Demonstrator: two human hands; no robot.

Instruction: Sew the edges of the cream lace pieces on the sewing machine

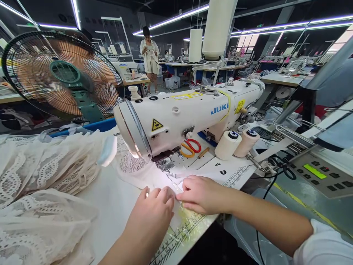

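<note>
On the white counter [116, 206], left hand [154, 213] and right hand [202, 195] press flat fingers on lace fabric [138, 171] beside the sewing machine [187, 114], gripping nothing.

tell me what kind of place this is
Most likely a garment factory sewing floor. A white JUKI industrial sewing machine stands on the worktable, cream lace fabric pieces are piled beside it, and more sewing stations run in rows under strip lights behind.

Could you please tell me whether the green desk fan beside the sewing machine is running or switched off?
Running: the green desk fan shows its orange blades smeared into a blur behind the wire guard.
</note>
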